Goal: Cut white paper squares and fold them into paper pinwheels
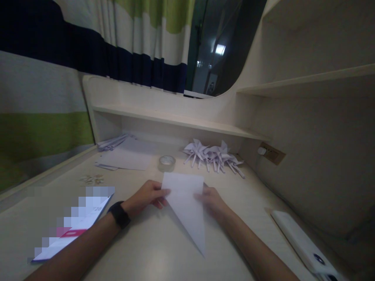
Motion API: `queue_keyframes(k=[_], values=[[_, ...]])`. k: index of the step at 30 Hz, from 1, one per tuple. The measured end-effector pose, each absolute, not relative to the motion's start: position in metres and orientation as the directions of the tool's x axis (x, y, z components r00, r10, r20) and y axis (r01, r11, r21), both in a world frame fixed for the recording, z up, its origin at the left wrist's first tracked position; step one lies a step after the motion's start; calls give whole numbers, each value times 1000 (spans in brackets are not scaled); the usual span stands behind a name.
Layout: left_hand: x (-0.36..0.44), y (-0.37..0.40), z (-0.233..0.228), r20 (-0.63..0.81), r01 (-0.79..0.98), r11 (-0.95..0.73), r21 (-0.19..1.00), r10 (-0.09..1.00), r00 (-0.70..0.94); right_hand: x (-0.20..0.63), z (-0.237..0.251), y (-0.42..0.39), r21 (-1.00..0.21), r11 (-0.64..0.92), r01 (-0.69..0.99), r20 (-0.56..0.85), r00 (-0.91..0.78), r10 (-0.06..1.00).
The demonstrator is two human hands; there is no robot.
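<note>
A white sheet of paper [185,203], folded into a long triangle with its tip toward me, is held just above the pale desk [152,253]. My left hand [146,199] pinches its left edge near the top; a black band sits on that wrist. My right hand [213,202] grips the right edge, its fingers partly hidden behind the sheet. Both hands are at the desk's middle.
A roll of clear tape [166,162] stands just beyond the sheet. Several folded paper pinwheels [213,155] lie at the back right, flat sheets [129,158] at the back left. A booklet [73,226] lies at left, a white phone [304,244] at right, small bits [92,179] nearby.
</note>
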State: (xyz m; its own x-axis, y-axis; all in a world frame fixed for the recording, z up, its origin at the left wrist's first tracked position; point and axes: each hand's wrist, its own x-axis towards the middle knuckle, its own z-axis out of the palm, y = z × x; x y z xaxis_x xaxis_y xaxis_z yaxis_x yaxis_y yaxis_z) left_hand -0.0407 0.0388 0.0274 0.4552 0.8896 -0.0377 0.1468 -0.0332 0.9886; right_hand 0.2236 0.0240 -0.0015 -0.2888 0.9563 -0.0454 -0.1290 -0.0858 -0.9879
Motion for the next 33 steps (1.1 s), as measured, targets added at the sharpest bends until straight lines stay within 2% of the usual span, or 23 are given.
queue_keyframes(k=[11, 20, 28, 33], values=[[-40, 34, 30, -25, 125, -53, 991, 834, 551, 216, 6, 14, -979, -97, -178, -38, -308, 951], [-40, 33, 31, -3, 119, -74, 990, 837, 547, 216, 15, 11, -981, -94, -169, -34, -332, 943], [-41, 30, 35, 19, 87, -95, 992, 773, 634, 213, 17, 7, -970, -148, -194, -61, -395, 917], [-40, 29, 37, 13, 74, -80, 994, 759, 651, 212, 14, 7, -969, -121, -215, -26, -401, 916]])
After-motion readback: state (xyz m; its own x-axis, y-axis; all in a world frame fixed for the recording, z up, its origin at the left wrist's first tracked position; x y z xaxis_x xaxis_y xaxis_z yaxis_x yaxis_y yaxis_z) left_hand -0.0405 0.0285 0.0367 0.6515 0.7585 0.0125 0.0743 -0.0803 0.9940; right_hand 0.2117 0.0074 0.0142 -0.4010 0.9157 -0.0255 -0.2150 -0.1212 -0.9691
